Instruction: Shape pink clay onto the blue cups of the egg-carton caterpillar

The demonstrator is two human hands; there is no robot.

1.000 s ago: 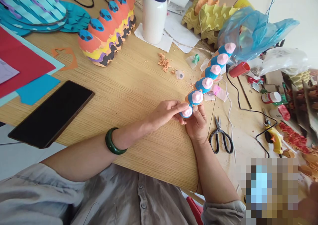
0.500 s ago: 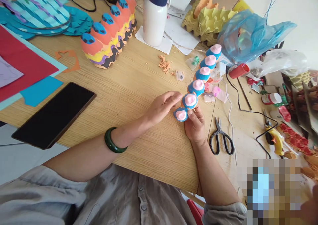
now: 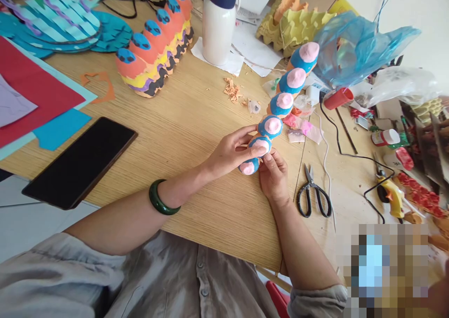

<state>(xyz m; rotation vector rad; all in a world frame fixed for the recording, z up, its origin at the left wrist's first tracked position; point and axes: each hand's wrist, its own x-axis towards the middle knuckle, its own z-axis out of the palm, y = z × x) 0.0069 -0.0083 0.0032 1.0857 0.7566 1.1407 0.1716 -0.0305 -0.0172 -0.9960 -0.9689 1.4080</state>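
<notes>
A chain of egg-carton cups (image 3: 270, 126), painted blue with pink tips, runs diagonally from my hands up toward the back right. Its far end is tilted up off the table. My left hand (image 3: 235, 152), with a green bangle (image 3: 159, 197) on the wrist, curls its fingers over the second cup from the near end. My right hand (image 3: 273, 175) holds the chain's near end from below and behind. The lowest cup (image 3: 248, 167) shows between my two hands, partly covered by my fingers.
On the wooden table (image 3: 196, 205) lie a black phone (image 3: 79, 163), black-handled scissors (image 3: 313, 197) and a finished-looking orange caterpillar (image 3: 154, 46). A white bottle (image 3: 219, 28), a blue plastic bag (image 3: 354, 46) and a yellow glue gun (image 3: 391, 196) stand beyond. A pixelated patch (image 3: 382, 271) covers the lower right.
The far end of the chain has swung up and looks larger, as if lifted. My left fingers have moved from beside the cups onto the second cup.
</notes>
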